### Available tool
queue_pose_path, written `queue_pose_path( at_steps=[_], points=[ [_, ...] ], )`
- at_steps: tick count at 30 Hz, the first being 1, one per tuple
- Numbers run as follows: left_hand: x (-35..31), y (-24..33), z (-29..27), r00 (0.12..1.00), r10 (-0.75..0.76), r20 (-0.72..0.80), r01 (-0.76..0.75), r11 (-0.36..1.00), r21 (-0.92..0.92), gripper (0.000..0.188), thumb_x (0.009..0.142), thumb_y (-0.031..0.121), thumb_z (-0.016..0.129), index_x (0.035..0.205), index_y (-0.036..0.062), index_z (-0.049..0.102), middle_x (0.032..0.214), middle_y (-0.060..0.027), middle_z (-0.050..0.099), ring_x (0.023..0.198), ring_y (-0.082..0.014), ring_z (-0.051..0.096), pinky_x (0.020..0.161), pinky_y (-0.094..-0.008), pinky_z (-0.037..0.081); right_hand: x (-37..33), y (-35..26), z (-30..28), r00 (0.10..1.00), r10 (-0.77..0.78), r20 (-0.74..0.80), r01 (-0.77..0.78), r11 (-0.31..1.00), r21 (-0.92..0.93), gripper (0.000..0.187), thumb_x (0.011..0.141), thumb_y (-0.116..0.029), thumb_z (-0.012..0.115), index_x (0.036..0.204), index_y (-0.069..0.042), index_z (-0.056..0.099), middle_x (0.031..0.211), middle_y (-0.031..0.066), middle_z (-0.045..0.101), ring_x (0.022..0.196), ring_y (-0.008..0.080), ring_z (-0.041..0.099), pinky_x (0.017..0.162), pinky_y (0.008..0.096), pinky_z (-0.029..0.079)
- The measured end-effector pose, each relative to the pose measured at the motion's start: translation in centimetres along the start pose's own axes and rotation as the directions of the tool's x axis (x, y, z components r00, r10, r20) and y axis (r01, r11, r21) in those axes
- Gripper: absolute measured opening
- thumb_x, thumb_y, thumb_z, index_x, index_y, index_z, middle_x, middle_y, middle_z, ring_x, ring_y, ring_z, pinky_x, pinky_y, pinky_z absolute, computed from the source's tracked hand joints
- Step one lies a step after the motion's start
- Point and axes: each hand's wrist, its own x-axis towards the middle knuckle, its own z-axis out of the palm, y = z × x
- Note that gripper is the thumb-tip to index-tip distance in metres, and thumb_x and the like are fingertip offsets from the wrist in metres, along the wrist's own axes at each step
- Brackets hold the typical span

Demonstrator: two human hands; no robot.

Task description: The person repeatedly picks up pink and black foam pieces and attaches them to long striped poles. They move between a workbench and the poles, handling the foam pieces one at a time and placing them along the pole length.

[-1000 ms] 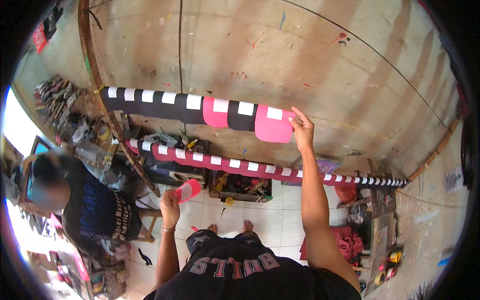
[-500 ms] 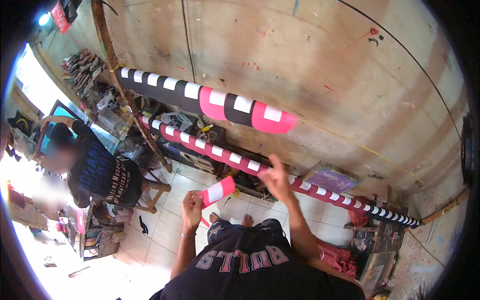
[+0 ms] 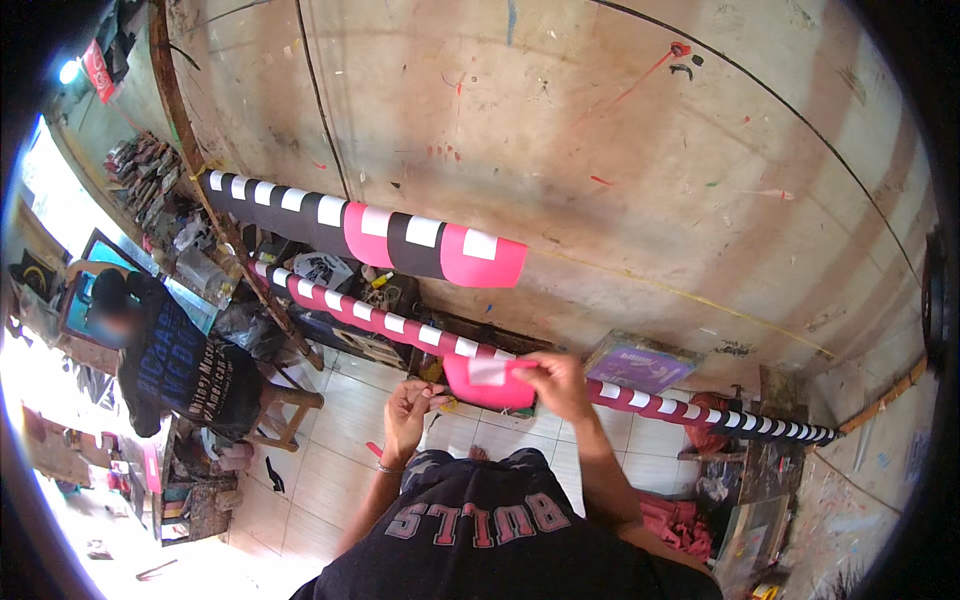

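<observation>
Large pink, pale-edged capitals cross the wearer's black shirt; blue capitals and smaller white lettering mark a co-worker's dark shirt.

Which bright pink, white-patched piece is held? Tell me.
The lowest piece, pinched by the right hand; the other two hang in the upper row, unheld.

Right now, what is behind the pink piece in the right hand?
The maroon row shows above the pink piece, and floor tiles show below it. Whatever the piece directly covers cannot be seen.
</observation>
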Motion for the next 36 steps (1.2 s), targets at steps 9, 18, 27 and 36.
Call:
queue_pose_path(
  at_steps=[9, 18, 27, 36],
  points=[
    [-0.6, -0.5, -2.1, 0.997, -0.012, -0.070, 0.024, 0.984, 0.176, 0.018, 0.098, 0.012, 0.050, 0.101, -0.0047, 0.054, 0.092, -0.0133, 0.068, 0.079, -0.0177, 0.067, 0.073, -0.0289, 0.055, 8.3, -6.0, -6.8, 0.921, -0.260, -0.290, 0.256, 0.965, -0.055, 0.037, 0.088, -0.005, 0.065, 0.124, -0.002, 0.059, 0.089, 0.0008, 0.067, 0.066, 0.0026, 0.052, 0.060, 0.0207, 0.044],
    [-3.6, -1.3, -3.7, 0.994, -0.064, -0.086, 0.080, 0.977, 0.199, 0.024, 0.099, 0.021, 0.049, 0.098, -0.0026, 0.054, 0.094, -0.0136, 0.066, 0.083, -0.0207, 0.066, 0.076, -0.0311, 0.055, 10.7, 0.1, -7.2, 0.941, -0.104, -0.323, 0.144, 0.985, 0.100, 0.043, 0.088, -0.003, 0.065, 0.129, -0.004, 0.055, 0.107, 0.0035, 0.066, 0.080, 0.0041, 0.058, 0.071, 0.0200, 0.047],
    [-6.2, -5.0, -11.1, 0.983, -0.175, 0.054, 0.100, 0.757, 0.645, 0.026, 0.093, 0.021, 0.056, 0.103, -0.0028, 0.058, 0.091, -0.0131, 0.069, 0.083, -0.0210, 0.068, 0.074, -0.0324, 0.053, 5.4, 2.8, -5.8, 0.731, -0.253, -0.634, 0.223, 0.966, -0.128, 0.045, 0.094, -0.009, 0.057, 0.138, -0.004, 0.046, 0.098, 0.0113, 0.062, 0.089, 0.0180, 0.064, 0.085, 0.0301, 0.052],
    [-25.0, -22.7, -35.0, 0.413, -0.698, -0.585, 0.776, 0.606, -0.175, 0.027, 0.091, 0.018, 0.051, 0.108, -0.0019, 0.057, 0.093, -0.0160, 0.068, 0.071, -0.0236, 0.067, 0.057, -0.0338, 0.054, -10.8, 25.5, 11.5, 0.992, 0.116, -0.057, -0.127, 0.803, -0.583, 0.028, 0.078, -0.003, 0.057, 0.106, -0.002, 0.063, 0.074, 0.0090, 0.064, 0.069, 0.0168, 0.063, 0.060, 0.0317, 0.050]
  ],
)
